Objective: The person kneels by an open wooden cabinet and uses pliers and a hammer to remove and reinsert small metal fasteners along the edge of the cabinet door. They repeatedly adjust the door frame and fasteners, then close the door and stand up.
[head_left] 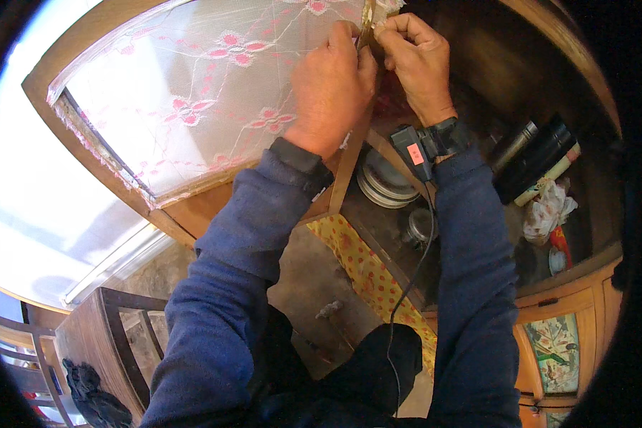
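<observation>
A wooden cabinet door (175,221) stands open, its panel covered with sheer white lace fabric (185,110) patterned with pink flowers. At the door's upper right edge, my left hand (333,93) is closed, its fingers and thumb wrapped on the frame strip. Just across that strip, my right hand (419,68) is closed in a pinch. Its fingertips meet beside the frame, close to a frayed whitish bit of fabric. What exactly lies in the pinch is too small to make out. A black device with a cable (411,152) is strapped at my right wrist.
Inside the cabinet are stacked plates (386,182), a glass jar (421,225), dark cylinders (538,160) and a crumpled plastic bag (547,212). Yellow patterned cloth (364,264) hangs at the shelf edge. A wooden chair (96,349) with dark cloth (93,392) stands at lower left.
</observation>
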`<state>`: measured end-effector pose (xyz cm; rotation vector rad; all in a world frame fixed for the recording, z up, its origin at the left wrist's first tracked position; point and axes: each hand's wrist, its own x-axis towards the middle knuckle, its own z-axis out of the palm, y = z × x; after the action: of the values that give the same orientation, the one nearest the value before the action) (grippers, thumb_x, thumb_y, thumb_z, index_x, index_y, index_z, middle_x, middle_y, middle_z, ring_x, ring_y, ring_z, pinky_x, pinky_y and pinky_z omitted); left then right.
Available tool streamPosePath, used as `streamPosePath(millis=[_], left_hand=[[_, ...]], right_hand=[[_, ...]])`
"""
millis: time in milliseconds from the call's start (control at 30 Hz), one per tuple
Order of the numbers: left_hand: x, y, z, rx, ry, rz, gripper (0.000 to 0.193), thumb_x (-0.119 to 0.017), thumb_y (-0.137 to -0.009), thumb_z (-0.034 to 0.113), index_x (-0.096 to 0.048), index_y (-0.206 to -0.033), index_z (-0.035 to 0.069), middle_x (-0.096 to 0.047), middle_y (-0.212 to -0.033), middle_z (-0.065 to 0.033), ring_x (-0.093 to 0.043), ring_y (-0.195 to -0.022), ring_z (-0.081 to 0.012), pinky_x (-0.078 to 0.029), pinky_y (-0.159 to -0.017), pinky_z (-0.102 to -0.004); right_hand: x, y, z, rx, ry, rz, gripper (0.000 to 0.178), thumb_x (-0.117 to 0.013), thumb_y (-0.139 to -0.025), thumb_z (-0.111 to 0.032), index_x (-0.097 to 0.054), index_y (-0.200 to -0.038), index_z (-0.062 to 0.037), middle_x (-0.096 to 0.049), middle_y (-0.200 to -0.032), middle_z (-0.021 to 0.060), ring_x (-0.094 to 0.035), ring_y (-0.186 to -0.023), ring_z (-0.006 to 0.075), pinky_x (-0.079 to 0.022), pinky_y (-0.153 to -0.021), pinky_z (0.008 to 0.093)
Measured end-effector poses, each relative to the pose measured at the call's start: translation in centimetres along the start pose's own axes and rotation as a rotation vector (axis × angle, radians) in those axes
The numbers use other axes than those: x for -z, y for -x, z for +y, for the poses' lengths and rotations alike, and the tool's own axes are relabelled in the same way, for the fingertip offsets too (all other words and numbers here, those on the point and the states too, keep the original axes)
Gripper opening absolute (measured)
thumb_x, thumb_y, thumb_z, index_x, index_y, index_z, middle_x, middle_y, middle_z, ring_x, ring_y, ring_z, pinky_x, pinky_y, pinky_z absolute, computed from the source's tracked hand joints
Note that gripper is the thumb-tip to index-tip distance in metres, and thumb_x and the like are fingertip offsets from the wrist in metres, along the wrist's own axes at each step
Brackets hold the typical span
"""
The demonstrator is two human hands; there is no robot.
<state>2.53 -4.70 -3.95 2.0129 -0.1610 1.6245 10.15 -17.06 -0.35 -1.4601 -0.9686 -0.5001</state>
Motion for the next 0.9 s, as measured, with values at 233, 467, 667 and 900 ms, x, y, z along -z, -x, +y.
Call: streamPosePath(millis=[233,467,667,900], left_hand=[[0.2,-0.2,0.0,0.03,0.05,-0.03,0.027,-0.066,-0.09,0.016,-0.055,-0.11,0.003,-0.069,-0.084,-0.0239,-0.068,-0.073,-0.0453,-0.054,-0.063,-0.0541],[0.0,-0.1,0.3,-0.031,0.014,0.016,0.026,-0.07,-0.087,0.008,-0.056,-0.108,0.002,-0.066,-0.069,-0.016,-0.067,-0.065,-0.0378,-0.05,-0.056,-0.0475],[-0.3,-0.2,0.0,-0.024,0.038,0.025,0.024,-0.07,-0.088,0.009,-0.056,-0.107,0.001,-0.067,-0.071,-0.0165,-0.068,-0.067,-0.0383,-0.051,-0.057,-0.0476],[0.0,0.1,0.4,-0.012,0.047,-0.021,0.026,-0.065,-0.091,0.014,-0.054,-0.111,0.001,-0.068,-0.079,-0.0255,-0.068,-0.073,-0.0461,-0.054,-0.063,-0.054]], right_hand=[[0.2,0.0,0.1,-0.043,-0.029,-0.025,0.006,-0.068,-0.093,-0.011,-0.069,-0.091,-0.0055,-0.062,-0.076,-0.0063,-0.052,-0.062,0.0023,-0.041,-0.056,0.0198],[1.1,0.2,-0.4,-0.124,-0.143,-0.049,0.008,-0.067,-0.094,-0.015,-0.07,-0.092,-0.0066,-0.059,-0.068,-0.0046,-0.05,-0.058,0.0035,-0.036,-0.052,0.0205],[0.5,0.0,-0.5,-0.136,-0.134,0.017,0.013,-0.071,-0.093,-0.017,-0.072,-0.095,-0.004,-0.063,-0.072,-0.0028,-0.056,-0.061,0.0055,-0.042,-0.055,0.0216],[-0.8,2.1,-1.7,-0.016,0.0,0.105,0.021,-0.076,-0.092,-0.018,-0.074,-0.103,0.0004,-0.072,-0.083,0.0,-0.062,-0.068,0.0058,-0.051,-0.061,0.0225]])
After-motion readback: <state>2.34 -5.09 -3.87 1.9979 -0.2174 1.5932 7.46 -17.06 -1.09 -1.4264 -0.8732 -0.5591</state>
